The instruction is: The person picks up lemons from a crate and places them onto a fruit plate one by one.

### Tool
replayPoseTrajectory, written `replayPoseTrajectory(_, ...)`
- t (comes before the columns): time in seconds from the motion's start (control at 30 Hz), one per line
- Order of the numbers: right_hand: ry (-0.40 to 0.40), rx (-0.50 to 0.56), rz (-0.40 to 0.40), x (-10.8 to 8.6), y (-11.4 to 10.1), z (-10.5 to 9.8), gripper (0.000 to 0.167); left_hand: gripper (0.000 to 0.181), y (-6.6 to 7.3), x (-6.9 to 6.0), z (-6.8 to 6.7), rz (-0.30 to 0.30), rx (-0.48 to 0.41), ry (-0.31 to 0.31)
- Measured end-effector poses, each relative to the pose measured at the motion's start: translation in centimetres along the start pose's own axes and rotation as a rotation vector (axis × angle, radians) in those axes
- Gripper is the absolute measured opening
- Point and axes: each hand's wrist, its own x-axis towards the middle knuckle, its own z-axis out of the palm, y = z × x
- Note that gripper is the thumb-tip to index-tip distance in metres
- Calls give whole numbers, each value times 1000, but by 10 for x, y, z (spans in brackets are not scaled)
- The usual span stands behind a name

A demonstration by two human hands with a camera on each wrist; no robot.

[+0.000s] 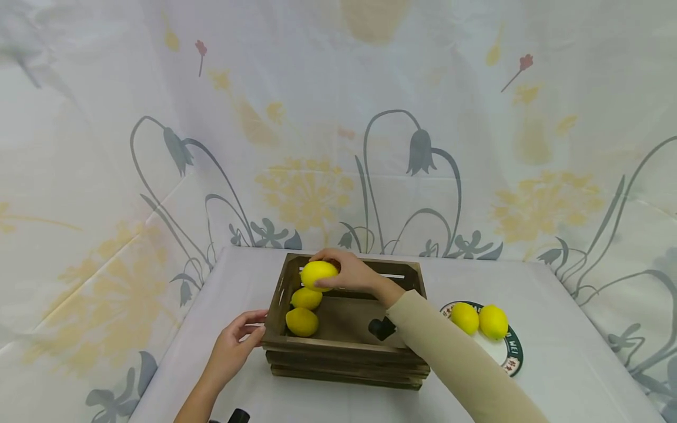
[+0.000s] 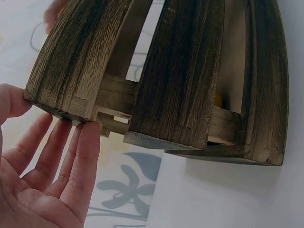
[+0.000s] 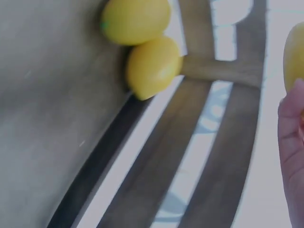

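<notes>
My right hand [image 1: 353,273] grips a yellow lemon [image 1: 318,276] above the back-left part of a dark wooden slatted crate [image 1: 346,364]. In the right wrist view that lemon [image 3: 295,59] shows only partly at the right edge, above the fingers. Two lemons, one nearer [image 1: 302,322] and one behind it [image 1: 307,299], lie inside along the crate's left wall. At the crate's front-left corner is my left hand [image 1: 235,346]. The left wrist view shows its fingers [image 2: 85,156] fairly straight, their tips and the thumb touching the end of the top slat.
Right of the crate stands a round plate [image 1: 511,346] with a dark patterned rim, carrying two more lemons [image 1: 479,320]. All stand on a white-covered table [image 1: 560,376]. A flower-printed cloth [image 1: 317,117] hangs behind it.
</notes>
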Motion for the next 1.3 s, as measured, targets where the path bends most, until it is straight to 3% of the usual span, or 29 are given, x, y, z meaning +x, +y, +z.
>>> replayPoseTrajectory(0.27, 223, 111, 84, -4, -24, -10, 48, 28, 0, 2, 1, 18, 12, 1)
replayPoseTrajectory(0.53, 437, 143, 131, -18, -33, -27, 47, 28, 2, 4, 2, 5, 4, -9)
replayPoseTrajectory(0.83, 577, 108, 184, -52, -35, -48, 49, 28, 1, 2, 5, 20, -20, -7)
replayPoseTrajectory(1.3, 717, 61, 260, -108, -23, -80, 51, 28, -1, -2, 2, 64, -14, 13)
